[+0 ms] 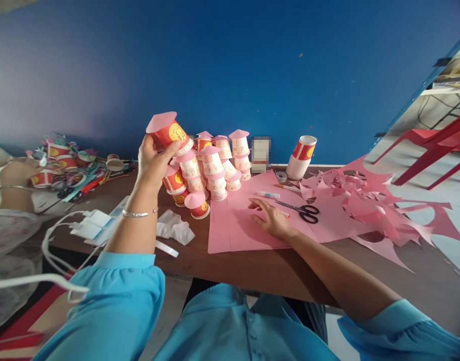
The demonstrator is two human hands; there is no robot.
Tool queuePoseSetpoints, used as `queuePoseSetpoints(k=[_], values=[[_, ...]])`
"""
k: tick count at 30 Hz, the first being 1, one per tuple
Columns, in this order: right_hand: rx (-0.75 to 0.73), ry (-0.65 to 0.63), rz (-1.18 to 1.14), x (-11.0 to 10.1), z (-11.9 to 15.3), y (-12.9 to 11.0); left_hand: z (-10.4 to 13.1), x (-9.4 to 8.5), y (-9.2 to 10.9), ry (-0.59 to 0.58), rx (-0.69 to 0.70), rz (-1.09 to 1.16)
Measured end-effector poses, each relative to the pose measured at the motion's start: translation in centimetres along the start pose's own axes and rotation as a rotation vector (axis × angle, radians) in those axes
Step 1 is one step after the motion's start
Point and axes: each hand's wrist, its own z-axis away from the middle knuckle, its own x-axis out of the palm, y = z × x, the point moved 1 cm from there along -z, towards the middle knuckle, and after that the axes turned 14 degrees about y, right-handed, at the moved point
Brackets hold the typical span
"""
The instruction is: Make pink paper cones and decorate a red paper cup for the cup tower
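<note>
My left hand (155, 155) grips a red paper cup (172, 134) that is upside down and tilted, topped by a pink paper cone. It is raised over stacks of cups with pink cone tops (214, 163), some white and patterned, some red. A single red cup with a pink top (197, 205) stands in front of the stacks. My right hand (270, 218) is over the pink paper sheets (237, 230), fingers apart, holding nothing. Close to it are black-handled scissors (308, 213), a white glue stick or marker (268, 194) and a red-tipped pen partly behind the hand.
Pink paper offcuts (388, 210) heap up at the right. A tall cup stack (301, 156) and a tape roll (281, 176) stand near the blue wall. Left are crumpled tissue (175, 227), a white charger with cables (90, 224) and another person's arm (15, 185) beside decorated cups.
</note>
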Motion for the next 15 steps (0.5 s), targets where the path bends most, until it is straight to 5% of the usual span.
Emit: queuePoseSetpoints(k=[15], values=[[0.018,-0.040,0.010,0.24,-0.01,0.56,-0.77,0.40,-0.95,-0.182,-0.141,-0.095]])
